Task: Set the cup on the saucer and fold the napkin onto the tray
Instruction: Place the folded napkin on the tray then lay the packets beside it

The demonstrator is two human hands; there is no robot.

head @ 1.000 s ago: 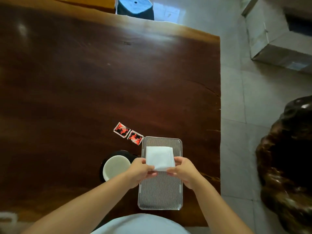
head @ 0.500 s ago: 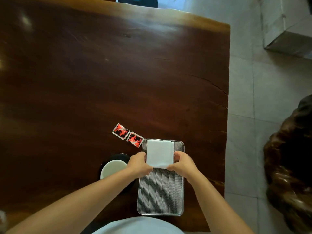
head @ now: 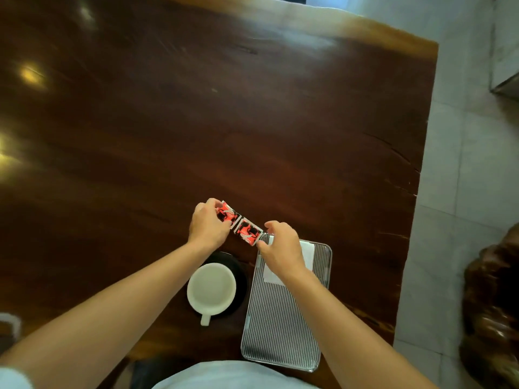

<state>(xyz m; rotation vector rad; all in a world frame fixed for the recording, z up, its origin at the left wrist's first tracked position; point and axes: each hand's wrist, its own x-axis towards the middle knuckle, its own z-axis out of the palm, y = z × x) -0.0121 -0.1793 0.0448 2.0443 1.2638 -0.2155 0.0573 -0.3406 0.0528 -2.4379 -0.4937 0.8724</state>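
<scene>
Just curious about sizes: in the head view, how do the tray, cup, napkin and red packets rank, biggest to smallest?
1. Tray
2. Cup
3. Napkin, though the right hand hides part of it
4. Red packets, each smallest; the pair look alike

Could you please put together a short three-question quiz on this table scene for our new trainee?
1. True or false: the white cup stands on the dark saucer.
2. Where does the folded napkin lie?
A. on the bare table
B. on the far end of the striped tray
C. inside the cup
3. Fill in: the left hand and the right hand are both at the two red ______ just beyond the tray.

Key
1. True.
2. B; the right hand and forearm hide part of it.
3. Packets, joined side by side; the left hand pinches one end, while the right fingertips are at the other end.
</scene>
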